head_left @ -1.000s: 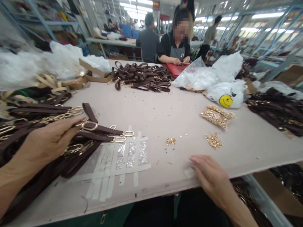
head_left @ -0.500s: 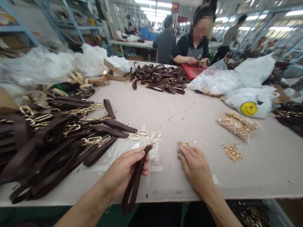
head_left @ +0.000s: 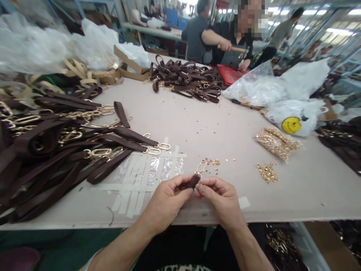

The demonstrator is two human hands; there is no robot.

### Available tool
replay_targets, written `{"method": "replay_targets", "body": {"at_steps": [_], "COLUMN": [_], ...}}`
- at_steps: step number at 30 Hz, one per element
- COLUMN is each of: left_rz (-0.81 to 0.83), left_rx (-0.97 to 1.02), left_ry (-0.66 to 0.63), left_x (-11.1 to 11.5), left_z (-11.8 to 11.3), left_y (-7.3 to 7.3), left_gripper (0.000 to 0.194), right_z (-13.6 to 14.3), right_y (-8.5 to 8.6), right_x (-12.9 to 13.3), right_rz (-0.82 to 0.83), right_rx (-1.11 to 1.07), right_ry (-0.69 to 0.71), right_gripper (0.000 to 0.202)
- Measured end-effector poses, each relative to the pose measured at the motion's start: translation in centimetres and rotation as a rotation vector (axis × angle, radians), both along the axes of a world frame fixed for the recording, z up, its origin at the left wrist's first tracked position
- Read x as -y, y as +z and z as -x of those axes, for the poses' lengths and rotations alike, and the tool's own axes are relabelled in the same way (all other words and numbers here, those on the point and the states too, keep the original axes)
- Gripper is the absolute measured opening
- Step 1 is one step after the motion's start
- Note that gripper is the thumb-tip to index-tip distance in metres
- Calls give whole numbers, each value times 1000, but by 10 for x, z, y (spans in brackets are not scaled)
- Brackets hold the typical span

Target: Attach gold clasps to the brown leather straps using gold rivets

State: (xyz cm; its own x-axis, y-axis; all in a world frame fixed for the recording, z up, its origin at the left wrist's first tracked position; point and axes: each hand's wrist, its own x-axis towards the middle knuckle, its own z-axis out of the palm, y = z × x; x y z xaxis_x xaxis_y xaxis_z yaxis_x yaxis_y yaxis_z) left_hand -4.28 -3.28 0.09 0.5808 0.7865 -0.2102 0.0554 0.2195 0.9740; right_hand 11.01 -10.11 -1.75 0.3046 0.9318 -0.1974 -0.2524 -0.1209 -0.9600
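Note:
My left hand [head_left: 172, 199] grips a dark brown leather strap [head_left: 194, 180] just below its gold oval clasp [head_left: 201, 168], near the table's front edge. Thumb and fingers of my right hand [head_left: 218, 194] are pinched together at the strap's right side, around a tiny gold piece that is mostly hidden. Beyond both hands lies a small scatter of gold pieces [head_left: 216, 162]. A larger heap of gold pieces [head_left: 267, 173] is to the right, in front of a clear bag of them [head_left: 278, 143].
Brown straps with gold clasps [head_left: 113, 139] cover the table's left side, and another pile [head_left: 188, 81] is at the back. Plastic bags [head_left: 296, 113] stand at the right. Across the table a person [head_left: 234, 41] holds a hammer over a red pad [head_left: 228, 75].
My left hand has brought the strap rightward, and my right hand has left the small gold pieces to meet it. The view has tilted down. The person opposite has raised the hammer.

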Motion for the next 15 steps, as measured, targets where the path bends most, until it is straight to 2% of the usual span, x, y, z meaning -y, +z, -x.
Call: {"method": "replay_targets", "body": {"at_steps": [3, 9, 15], "left_rz": [-42, -73, -76], "left_rx": [-16, -42, -106], "left_ry": [-9, -35, -30], "left_x": [3, 4, 5], "left_z": [-1, -3, -3], "left_y": [0, 4, 0], "left_gripper": [25, 32, 29], "right_z": [-1, -5, -1], "right_y": [1, 6, 1], "right_x": [-1, -2, 0], "right_rz": [32, 81, 84], "right_rx": [43, 68, 65], "right_ry": [0, 8, 25], "right_gripper": [22, 29, 25]}}
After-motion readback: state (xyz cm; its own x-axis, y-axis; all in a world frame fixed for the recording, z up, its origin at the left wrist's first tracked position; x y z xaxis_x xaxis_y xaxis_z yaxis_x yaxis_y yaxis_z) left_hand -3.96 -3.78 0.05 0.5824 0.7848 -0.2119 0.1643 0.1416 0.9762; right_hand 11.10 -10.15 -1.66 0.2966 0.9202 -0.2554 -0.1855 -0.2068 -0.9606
